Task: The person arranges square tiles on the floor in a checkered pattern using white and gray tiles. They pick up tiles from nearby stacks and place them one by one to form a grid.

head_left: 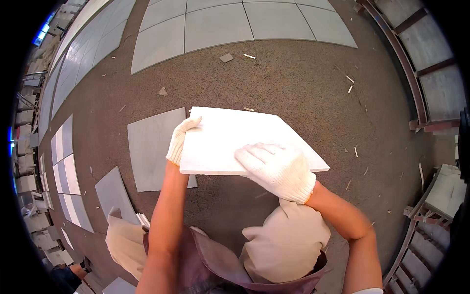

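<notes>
A white stone slab with one slanted side is held up in front of me, over my lap. My left hand, in a white knitted glove, grips its left edge, the thumb lying on the top face. Also gloved, my right hand lies flat on the slab's near right part with the fingers stretched out. Behind the slab and to its left, a grey square tile lies on the floor, partly covered by the slab and my left arm.
Large grey tiles lie in rows at the far side, with more along the left. Grey-and-white striped tiles and another grey tile are at left. Metal racks holding slabs stand at right. Small chips litter the brown floor.
</notes>
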`<action>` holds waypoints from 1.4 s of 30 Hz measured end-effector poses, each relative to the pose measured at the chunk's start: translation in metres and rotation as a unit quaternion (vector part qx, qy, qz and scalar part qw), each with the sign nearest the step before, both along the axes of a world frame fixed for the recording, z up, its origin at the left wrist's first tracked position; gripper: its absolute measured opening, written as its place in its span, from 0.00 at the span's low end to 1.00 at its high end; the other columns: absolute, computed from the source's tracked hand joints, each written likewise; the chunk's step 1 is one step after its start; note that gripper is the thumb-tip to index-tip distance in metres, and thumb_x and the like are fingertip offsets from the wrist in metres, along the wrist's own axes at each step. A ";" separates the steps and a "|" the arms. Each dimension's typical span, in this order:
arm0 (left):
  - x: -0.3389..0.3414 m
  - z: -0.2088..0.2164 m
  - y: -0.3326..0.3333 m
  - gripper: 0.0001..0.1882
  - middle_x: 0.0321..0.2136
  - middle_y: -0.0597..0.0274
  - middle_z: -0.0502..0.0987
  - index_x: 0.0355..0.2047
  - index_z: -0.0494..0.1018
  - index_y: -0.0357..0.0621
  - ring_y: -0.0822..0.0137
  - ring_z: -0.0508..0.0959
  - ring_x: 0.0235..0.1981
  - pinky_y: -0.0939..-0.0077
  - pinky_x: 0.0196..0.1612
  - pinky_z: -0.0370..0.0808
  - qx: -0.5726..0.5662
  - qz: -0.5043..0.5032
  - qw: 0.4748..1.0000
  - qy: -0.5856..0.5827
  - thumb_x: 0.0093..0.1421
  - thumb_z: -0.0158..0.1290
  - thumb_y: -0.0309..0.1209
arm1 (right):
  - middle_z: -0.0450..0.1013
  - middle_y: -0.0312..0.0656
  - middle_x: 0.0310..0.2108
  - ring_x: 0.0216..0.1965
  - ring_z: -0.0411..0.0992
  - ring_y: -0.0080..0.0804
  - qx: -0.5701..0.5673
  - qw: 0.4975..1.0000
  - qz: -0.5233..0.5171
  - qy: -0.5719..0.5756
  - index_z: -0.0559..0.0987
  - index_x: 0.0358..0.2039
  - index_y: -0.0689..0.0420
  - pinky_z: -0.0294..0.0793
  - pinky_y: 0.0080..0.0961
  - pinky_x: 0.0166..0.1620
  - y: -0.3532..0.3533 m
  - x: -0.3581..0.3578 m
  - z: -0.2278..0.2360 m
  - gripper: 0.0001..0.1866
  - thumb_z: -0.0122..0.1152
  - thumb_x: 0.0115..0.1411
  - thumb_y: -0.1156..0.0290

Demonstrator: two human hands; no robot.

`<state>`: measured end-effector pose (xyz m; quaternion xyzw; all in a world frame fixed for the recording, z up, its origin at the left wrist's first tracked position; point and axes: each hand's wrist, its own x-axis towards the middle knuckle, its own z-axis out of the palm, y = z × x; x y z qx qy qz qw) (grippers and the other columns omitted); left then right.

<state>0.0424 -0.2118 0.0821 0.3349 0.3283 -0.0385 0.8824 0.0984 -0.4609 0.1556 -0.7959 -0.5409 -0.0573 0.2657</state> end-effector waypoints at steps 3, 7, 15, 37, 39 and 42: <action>-0.025 -0.028 0.019 0.20 0.37 0.45 0.77 0.44 0.70 0.30 0.57 0.80 0.36 0.64 0.42 0.80 -0.063 -0.029 0.996 0.048 0.57 0.56 0.33 | 0.77 0.36 0.43 0.40 0.78 0.33 -0.061 0.992 0.089 0.060 0.77 0.43 0.52 0.78 0.28 0.42 0.007 -0.009 -0.013 0.19 0.64 0.50 0.63; -0.046 -0.064 0.034 0.19 0.41 0.46 0.76 0.47 0.69 0.31 0.57 0.80 0.39 0.65 0.42 0.80 -0.084 -0.023 0.992 0.092 0.57 0.55 0.30 | 0.74 0.39 0.45 0.47 0.74 0.35 -0.046 0.970 0.172 0.163 0.75 0.43 0.53 0.74 0.35 0.49 0.000 -0.016 -0.034 0.21 0.64 0.50 0.57; -0.046 -0.045 0.006 0.36 0.54 0.52 0.70 0.61 0.58 0.35 0.62 0.74 0.52 0.66 0.51 0.77 -0.003 -0.063 0.994 -0.084 0.55 0.58 0.33 | 0.66 0.39 0.57 0.55 0.65 0.45 -0.246 0.948 0.024 0.200 0.73 0.52 0.53 0.67 0.39 0.56 -0.075 -0.037 -0.133 0.26 0.60 0.57 0.51; -0.073 -0.085 0.012 0.41 0.56 0.52 0.69 0.63 0.56 0.35 0.62 0.74 0.53 0.66 0.51 0.77 0.028 -0.094 0.995 -0.035 0.53 0.61 0.36 | 0.54 0.55 0.67 0.68 0.50 0.55 -0.123 0.952 -0.216 0.177 0.63 0.65 0.54 0.45 0.48 0.69 -0.009 -0.039 -0.215 0.37 0.55 0.59 0.48; -0.073 -0.083 0.010 0.40 0.56 0.52 0.69 0.63 0.57 0.35 0.62 0.74 0.53 0.66 0.51 0.77 0.030 -0.087 0.995 -0.031 0.53 0.61 0.36 | 0.53 0.56 0.67 0.68 0.49 0.57 -0.146 0.946 -0.226 0.182 0.62 0.65 0.54 0.44 0.49 0.69 -0.002 -0.044 -0.212 0.37 0.54 0.59 0.49; -0.073 -0.081 0.010 0.40 0.56 0.51 0.69 0.63 0.57 0.35 0.61 0.74 0.53 0.66 0.51 0.77 0.014 -0.095 0.995 -0.029 0.53 0.61 0.35 | 0.53 0.55 0.67 0.68 0.48 0.60 -0.166 0.948 -0.208 0.174 0.62 0.66 0.53 0.42 0.50 0.69 0.011 -0.058 -0.204 0.37 0.54 0.59 0.49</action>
